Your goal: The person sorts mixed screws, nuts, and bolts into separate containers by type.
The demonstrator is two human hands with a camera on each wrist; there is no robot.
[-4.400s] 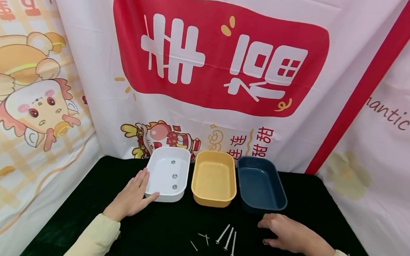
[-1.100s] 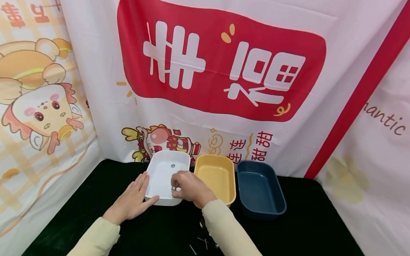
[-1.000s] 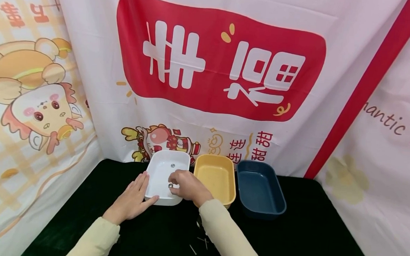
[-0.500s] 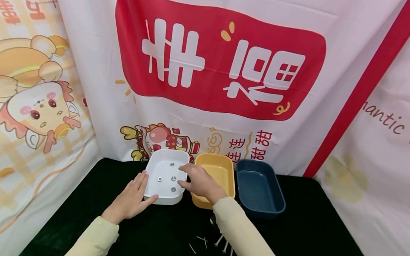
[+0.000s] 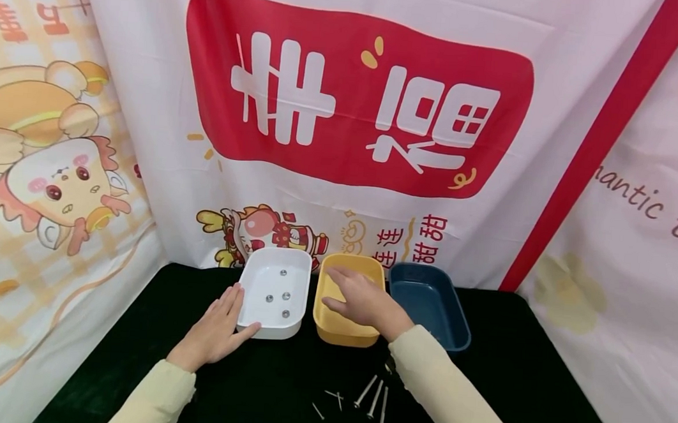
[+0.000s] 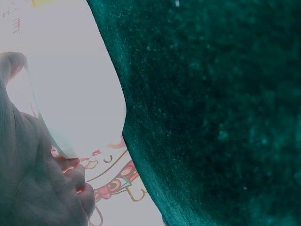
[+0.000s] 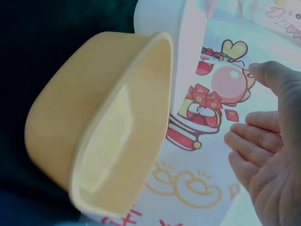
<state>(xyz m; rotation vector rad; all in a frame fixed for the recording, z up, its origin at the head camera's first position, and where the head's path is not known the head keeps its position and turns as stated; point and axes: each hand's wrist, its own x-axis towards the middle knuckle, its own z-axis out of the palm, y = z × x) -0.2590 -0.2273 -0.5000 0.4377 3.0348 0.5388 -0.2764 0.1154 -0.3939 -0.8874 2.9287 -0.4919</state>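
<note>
My left hand rests straight-fingered against the near left side of the white plastic box, thumb along the front rim. In the left wrist view, the fingers of that hand lie by the wall of the pale box. Several small metal nuts lie loose on its floor. My right hand hovers over the yellow box, fingers relaxed and holding nothing. In the right wrist view, the palm of that hand shows bare beside the yellow box.
To the right stands a dark blue box, partly covered by my right wrist. Three long bolts and three thin nails lie on the dark green cloth in front. A printed curtain hangs right behind the boxes.
My right hand has let go of a nut inside the white box, where it now lies with the others. That hand has moved right, over the yellow box. The left hand stays put.
</note>
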